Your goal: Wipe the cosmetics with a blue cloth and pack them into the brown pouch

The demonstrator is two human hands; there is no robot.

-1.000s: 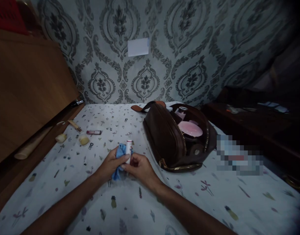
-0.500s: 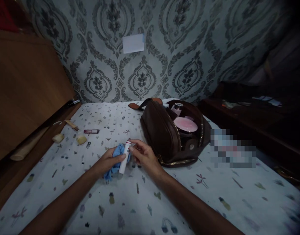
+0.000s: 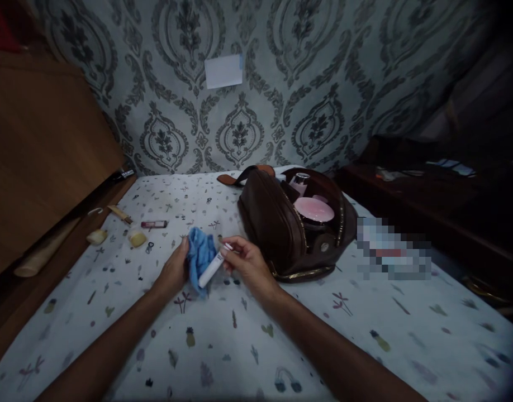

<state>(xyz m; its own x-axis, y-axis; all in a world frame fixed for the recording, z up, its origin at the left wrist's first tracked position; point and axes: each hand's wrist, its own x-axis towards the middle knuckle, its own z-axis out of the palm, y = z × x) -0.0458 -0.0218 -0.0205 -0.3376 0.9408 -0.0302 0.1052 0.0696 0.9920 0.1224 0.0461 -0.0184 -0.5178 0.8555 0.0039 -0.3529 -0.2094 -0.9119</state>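
A slim white tube with a reddish band near its top is pinched by my right hand at its upper end. The tube leans across a crumpled blue cloth. My left hand holds that cloth from the left side, its fingers mostly hidden behind the fabric. Just right of my hands stands a brown leather bag, unzipped. Inside it a pink oval case and a silver-capped bottle show.
On the patterned white sheet, a small dark-red tube and two yellowish containers, one a small jar, lie at left. A wooden panel borders the left side. A pixelated item lies right of the bag.
The white tube has passed from my left hand's grip to my right hand's and tilts more. The blue cloth is spread wider and raised beside it.
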